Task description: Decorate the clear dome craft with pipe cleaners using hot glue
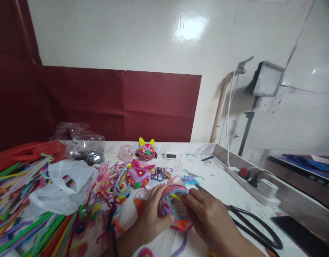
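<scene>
A round craft piece wound from pipe cleaners (172, 201), pink, blue and purple with an orange disc on its near edge, sits between my hands. My left hand (155, 212) grips its left side, thumb in front and fingers behind. At its right side my right hand (207, 210) is closed, with bent fingertips pressed against the inside by a short yellow strip. Those fingertips are partly hidden. Just beyond stands a pink and purple pipe-cleaner animal face (139, 175) with a green nose. Black-handled scissors (255, 225) lie right of my right hand.
Loose pipe cleaners (41, 228) and a white plastic bag (62, 182) cover the left side. A yellow-eared craft face (147, 150) and a small digital display (171, 155) stand at the back. A phone (300, 232) and a power strip (250, 175) are on the right.
</scene>
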The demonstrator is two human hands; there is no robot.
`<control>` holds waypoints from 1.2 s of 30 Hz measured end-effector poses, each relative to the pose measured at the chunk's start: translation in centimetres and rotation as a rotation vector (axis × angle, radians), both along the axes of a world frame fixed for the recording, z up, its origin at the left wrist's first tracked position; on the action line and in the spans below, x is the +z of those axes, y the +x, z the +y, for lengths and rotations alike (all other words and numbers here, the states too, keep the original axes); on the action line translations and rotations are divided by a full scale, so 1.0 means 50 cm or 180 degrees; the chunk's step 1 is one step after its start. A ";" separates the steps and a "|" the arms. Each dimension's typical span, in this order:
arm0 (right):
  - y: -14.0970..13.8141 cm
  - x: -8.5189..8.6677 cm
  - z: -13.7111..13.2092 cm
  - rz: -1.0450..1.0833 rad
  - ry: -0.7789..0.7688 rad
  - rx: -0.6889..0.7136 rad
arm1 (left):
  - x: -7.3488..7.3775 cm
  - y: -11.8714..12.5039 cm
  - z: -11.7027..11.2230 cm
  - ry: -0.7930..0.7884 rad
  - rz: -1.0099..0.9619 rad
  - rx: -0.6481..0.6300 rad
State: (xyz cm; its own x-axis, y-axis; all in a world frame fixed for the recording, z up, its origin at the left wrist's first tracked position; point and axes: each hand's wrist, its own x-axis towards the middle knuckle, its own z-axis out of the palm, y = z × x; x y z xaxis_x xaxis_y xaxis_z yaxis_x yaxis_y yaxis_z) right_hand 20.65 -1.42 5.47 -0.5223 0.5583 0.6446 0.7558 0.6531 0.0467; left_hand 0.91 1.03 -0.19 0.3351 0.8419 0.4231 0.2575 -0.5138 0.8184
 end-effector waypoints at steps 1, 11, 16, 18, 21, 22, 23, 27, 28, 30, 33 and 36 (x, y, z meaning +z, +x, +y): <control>-0.001 -0.001 -0.001 0.0014 0.0077 0.0020 | 0.001 0.001 -0.002 0.0016 0.0018 0.0037; -0.002 -0.007 -0.012 0.0256 0.0125 0.0248 | 0.001 0.015 -0.006 0.0138 0.0058 0.0236; -0.007 -0.010 -0.011 0.0202 0.0116 0.0224 | -0.016 0.018 -0.003 0.0302 0.0057 0.0265; -0.008 -0.012 -0.010 0.0149 0.0094 0.0205 | -0.019 0.021 -0.004 0.0336 0.0041 0.0302; -0.008 -0.017 -0.008 0.0075 0.0047 0.0140 | -0.020 0.024 -0.007 0.0332 0.0007 0.0340; -0.008 -0.019 -0.007 0.0060 0.0025 0.0129 | -0.019 0.023 -0.007 0.0328 -0.0008 0.0335; -0.008 -0.020 -0.006 0.0046 -0.0006 0.0122 | -0.018 0.023 -0.008 0.0326 -0.0025 0.0315; -0.010 -0.018 -0.005 0.0044 -0.0118 0.0136 | -0.009 0.022 -0.007 0.0244 -0.0141 0.0263; -0.010 -0.016 -0.006 0.0071 -0.0127 0.0154 | -0.006 0.023 -0.006 0.0204 -0.0185 0.0296; -0.009 -0.012 -0.009 0.0137 -0.0139 0.0196 | -0.001 0.027 -0.002 0.0137 -0.0272 0.0397; 0.008 -0.001 -0.013 0.0247 -0.0180 0.0122 | 0.005 0.038 0.005 0.0095 -0.0394 0.0574; 0.047 0.009 -0.006 0.0350 -0.0320 -0.0046 | 0.007 0.047 0.013 -0.0008 -0.0475 0.0736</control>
